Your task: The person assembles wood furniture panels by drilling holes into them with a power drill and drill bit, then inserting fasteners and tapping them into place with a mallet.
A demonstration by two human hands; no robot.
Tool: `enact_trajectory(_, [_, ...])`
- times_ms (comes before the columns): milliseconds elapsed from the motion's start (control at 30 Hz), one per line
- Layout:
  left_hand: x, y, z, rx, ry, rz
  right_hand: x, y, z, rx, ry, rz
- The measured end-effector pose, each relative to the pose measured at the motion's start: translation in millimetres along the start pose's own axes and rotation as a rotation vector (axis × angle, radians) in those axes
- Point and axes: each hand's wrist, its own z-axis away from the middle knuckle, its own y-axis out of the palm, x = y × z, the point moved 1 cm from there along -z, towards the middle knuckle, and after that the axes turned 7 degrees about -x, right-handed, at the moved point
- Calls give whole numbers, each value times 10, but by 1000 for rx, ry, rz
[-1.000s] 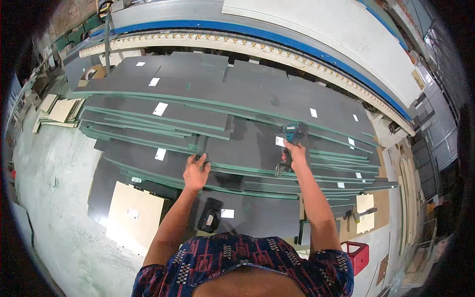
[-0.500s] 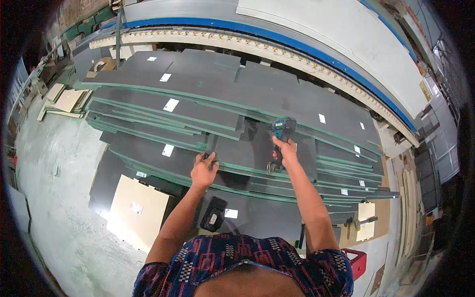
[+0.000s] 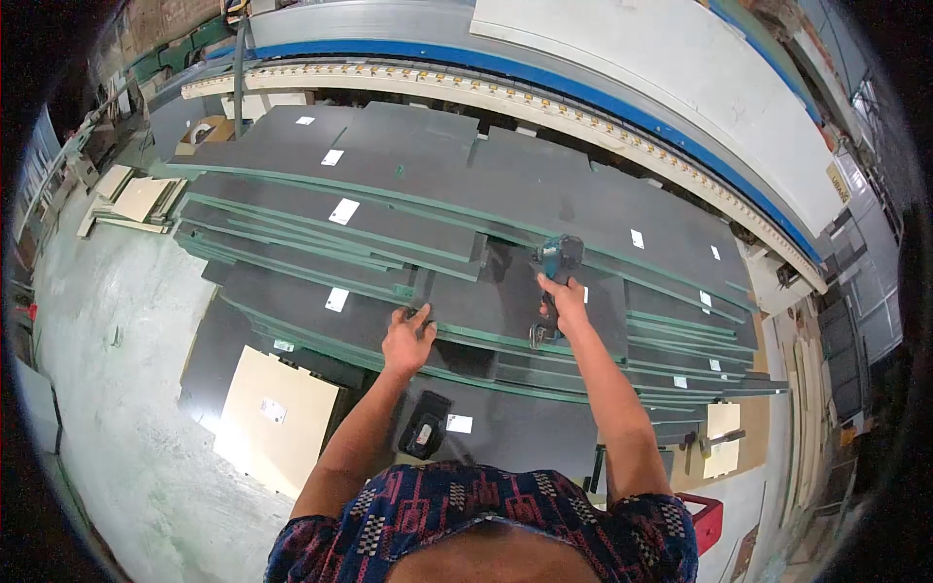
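Upright in my right hand is a teal and black cordless power tool, its handle wrapped by my fingers above the dark boards. My left hand is closed at the green edge of a dark board, its fingers pinched round something small and dark that I cannot make out. Stacked dark boards with green edges spread around both hands, several with white labels. A black case or battery-like item lies on a lower board near my body, beside a white label.
A long machine with a blue stripe runs behind the boards. Pale panels lie at the lower left, and more at the far left. A hammer rests at the right, near a red object.
The view has shifted slightly, so the boards appear a little further right. Both hands keep nearly the same places, and the power tool remains in my right hand.
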Motion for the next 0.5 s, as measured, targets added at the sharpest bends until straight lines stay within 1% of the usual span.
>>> enact_trajectory(33, [-2,-6,11,14,-15,3,2,12,4,14,27,22])
enact_trajectory(100, [13,11,9,-17,22,-6,16,57,15,42,84,65])
enact_trajectory(200, [28,12,20,-16,27,2,32,211,93,71,105,9])
enact_trajectory(367, [14,-1,11,-40,45,1,-10,452,116,153,31,11])
enact_trajectory(500, [15,-16,16,-19,15,-8,36,571,161,146,51,3])
